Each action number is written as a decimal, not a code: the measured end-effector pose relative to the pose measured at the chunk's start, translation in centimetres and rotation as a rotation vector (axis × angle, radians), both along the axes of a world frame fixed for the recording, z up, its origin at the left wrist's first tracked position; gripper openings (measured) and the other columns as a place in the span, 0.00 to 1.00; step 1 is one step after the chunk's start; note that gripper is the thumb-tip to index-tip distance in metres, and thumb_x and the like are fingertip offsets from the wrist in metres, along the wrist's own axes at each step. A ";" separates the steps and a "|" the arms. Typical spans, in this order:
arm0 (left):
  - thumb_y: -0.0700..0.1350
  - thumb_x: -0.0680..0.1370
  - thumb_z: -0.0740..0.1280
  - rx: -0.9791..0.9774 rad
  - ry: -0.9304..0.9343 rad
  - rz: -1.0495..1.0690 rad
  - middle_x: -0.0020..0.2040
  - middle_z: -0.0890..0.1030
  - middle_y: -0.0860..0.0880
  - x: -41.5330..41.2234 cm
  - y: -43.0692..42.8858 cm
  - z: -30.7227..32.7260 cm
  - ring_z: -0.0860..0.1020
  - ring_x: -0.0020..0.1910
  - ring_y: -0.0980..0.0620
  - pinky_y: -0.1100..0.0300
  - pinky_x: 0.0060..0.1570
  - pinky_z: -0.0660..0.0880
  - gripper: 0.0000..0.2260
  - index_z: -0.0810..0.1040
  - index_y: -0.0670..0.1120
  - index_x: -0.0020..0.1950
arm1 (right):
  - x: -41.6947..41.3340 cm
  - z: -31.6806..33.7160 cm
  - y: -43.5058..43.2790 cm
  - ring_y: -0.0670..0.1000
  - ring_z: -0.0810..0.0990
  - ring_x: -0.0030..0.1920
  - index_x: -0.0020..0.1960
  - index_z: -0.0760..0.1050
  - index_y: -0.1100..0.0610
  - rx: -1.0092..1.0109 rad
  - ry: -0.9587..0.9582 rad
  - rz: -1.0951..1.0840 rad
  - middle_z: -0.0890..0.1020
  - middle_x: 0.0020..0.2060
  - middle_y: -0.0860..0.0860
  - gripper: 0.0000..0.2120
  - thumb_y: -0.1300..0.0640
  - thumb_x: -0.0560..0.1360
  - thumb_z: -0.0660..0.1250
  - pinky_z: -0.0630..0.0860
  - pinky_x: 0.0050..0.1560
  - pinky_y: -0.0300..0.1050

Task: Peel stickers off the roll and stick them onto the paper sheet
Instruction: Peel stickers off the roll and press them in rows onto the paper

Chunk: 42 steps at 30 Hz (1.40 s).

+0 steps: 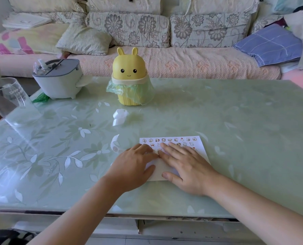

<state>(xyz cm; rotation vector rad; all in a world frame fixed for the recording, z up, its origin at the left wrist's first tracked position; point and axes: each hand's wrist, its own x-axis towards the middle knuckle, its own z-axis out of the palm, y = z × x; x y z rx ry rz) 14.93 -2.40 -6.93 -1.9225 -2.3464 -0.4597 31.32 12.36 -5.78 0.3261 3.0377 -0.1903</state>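
Nothing gripped: paper sheet (158,171) is pinned by flat right hand (187,167); a hidden sticker is probably pressed down by flat left hand (134,167).

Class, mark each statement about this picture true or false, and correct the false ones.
1. Both hands rest on the paper. True: the left hand and right hand lie on it.
2. The stickers sit along the paper's near edge. False: they run in rows at its far edge.
3. The yellow bin lies on its side. False: it stands upright on the table.
4. The bin holds a green bag. True.
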 end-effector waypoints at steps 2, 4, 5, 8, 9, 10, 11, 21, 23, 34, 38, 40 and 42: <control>0.56 0.76 0.58 0.005 -0.009 0.001 0.56 0.77 0.56 0.0 0.0 0.0 0.76 0.54 0.52 0.55 0.48 0.77 0.18 0.78 0.56 0.62 | -0.1 -0.1 0.1 0.49 0.49 0.80 0.80 0.57 0.47 -0.003 0.011 -0.001 0.52 0.80 0.45 0.37 0.32 0.76 0.40 0.47 0.76 0.49; 0.55 0.76 0.58 0.021 -0.031 -0.003 0.56 0.78 0.56 -0.1 0.0 0.0 0.76 0.54 0.52 0.55 0.48 0.77 0.17 0.79 0.55 0.61 | -0.3 -0.1 0.1 0.52 0.62 0.77 0.75 0.69 0.48 0.036 0.061 -0.038 0.64 0.77 0.46 0.33 0.35 0.78 0.44 0.61 0.73 0.53; 0.55 0.76 0.59 0.028 -0.048 -0.006 0.56 0.78 0.56 -0.1 0.0 -0.1 0.76 0.55 0.52 0.55 0.49 0.77 0.17 0.79 0.54 0.60 | -0.4 -0.2 0.1 0.53 0.69 0.73 0.70 0.74 0.49 0.070 0.084 -0.053 0.71 0.73 0.47 0.30 0.37 0.79 0.47 0.68 0.68 0.54; 0.52 0.76 0.63 0.059 -0.099 -0.010 0.57 0.78 0.55 -0.5 -0.1 -0.2 0.76 0.57 0.52 0.55 0.51 0.77 0.13 0.81 0.51 0.58 | -1.0 -0.4 0.3 0.54 0.78 0.63 0.61 0.82 0.52 0.075 0.161 -0.063 0.80 0.64 0.49 0.25 0.40 0.78 0.53 0.77 0.59 0.53; 0.50 0.75 0.65 0.085 -0.107 -0.008 0.57 0.78 0.54 -0.6 -0.2 -0.1 0.76 0.57 0.52 0.55 0.51 0.77 0.12 0.82 0.51 0.57 | -1.2 -0.3 0.3 0.54 0.79 0.62 0.59 0.82 0.52 0.052 0.188 -0.058 0.81 0.63 0.50 0.24 0.41 0.78 0.53 0.77 0.58 0.54; 0.48 0.75 0.67 0.116 -0.108 -0.002 0.57 0.78 0.53 -0.9 -0.2 0.0 0.75 0.58 0.52 0.56 0.51 0.77 0.11 0.82 0.51 0.56 | -1.5 -0.1 0.3 0.55 0.79 0.60 0.57 0.83 0.52 0.036 0.222 -0.057 0.82 0.60 0.50 0.23 0.42 0.77 0.54 0.77 0.58 0.54; 0.47 0.75 0.68 0.150 -0.103 0.007 0.57 0.78 0.52 -1.2 -0.2 0.2 0.75 0.58 0.51 0.56 0.52 0.76 0.11 0.82 0.50 0.56 | -1.9 0.1 0.3 0.55 0.80 0.58 0.56 0.83 0.52 0.035 0.261 -0.058 0.82 0.58 0.50 0.21 0.44 0.77 0.55 0.76 0.56 0.53; 0.59 0.66 0.75 0.176 -0.040 0.330 0.44 0.72 0.52 -3.3 -2.1 2.2 0.72 0.46 0.48 0.55 0.45 0.70 0.21 0.72 0.48 0.47 | -6.5 2.4 -1.6 0.51 0.77 0.56 0.61 0.79 0.48 -0.201 0.315 -0.141 0.81 0.54 0.45 0.13 0.53 0.80 0.62 0.74 0.52 0.46; 0.62 0.67 0.73 0.103 -0.046 0.381 0.42 0.71 0.53 -3.5 -2.4 2.1 0.72 0.45 0.48 0.55 0.46 0.69 0.21 0.70 0.49 0.45 | -7.2 2.5 -2.2 0.49 0.78 0.56 0.60 0.80 0.46 -0.264 0.297 -0.155 0.81 0.54 0.44 0.13 0.53 0.80 0.61 0.73 0.51 0.44; 0.55 0.72 0.72 0.213 -0.476 0.491 0.33 0.76 0.59 -4.2 -2.9 3.2 0.74 0.33 0.59 0.65 0.31 0.67 0.09 0.74 0.54 0.38 | -10.5 3.0 -4.0 0.49 0.78 0.34 0.41 0.81 0.54 -0.625 0.249 -0.421 0.83 0.32 0.48 0.13 0.48 0.76 0.64 0.74 0.39 0.43; 0.47 0.73 0.73 0.274 -0.661 0.391 0.28 0.70 0.59 -4.4 -3.0 3.8 0.68 0.28 0.58 0.67 0.29 0.63 0.10 0.71 0.55 0.38 | -11.2 4.5 -4.3 0.50 0.78 0.32 0.44 0.83 0.55 -1.105 0.328 -0.586 0.86 0.38 0.48 0.15 0.48 0.77 0.61 0.68 0.32 0.42; 0.46 0.74 0.72 0.240 -0.717 0.351 0.28 0.72 0.63 -4.3 -3.1 3.9 0.70 0.28 0.60 0.65 0.32 0.65 0.09 0.74 0.58 0.46 | -11.3 4.8 -4.1 0.50 0.79 0.34 0.47 0.83 0.55 -1.185 0.380 -0.598 0.87 0.41 0.49 0.14 0.47 0.78 0.63 0.67 0.33 0.43; 0.46 0.74 0.72 0.218 -0.718 0.326 0.30 0.73 0.65 -4.2 -3.3 3.9 0.71 0.29 0.61 0.65 0.33 0.66 0.12 0.73 0.59 0.50 | -11.3 5.1 -4.0 0.49 0.79 0.34 0.49 0.84 0.55 -1.237 0.427 -0.599 0.87 0.42 0.49 0.12 0.48 0.79 0.66 0.68 0.34 0.43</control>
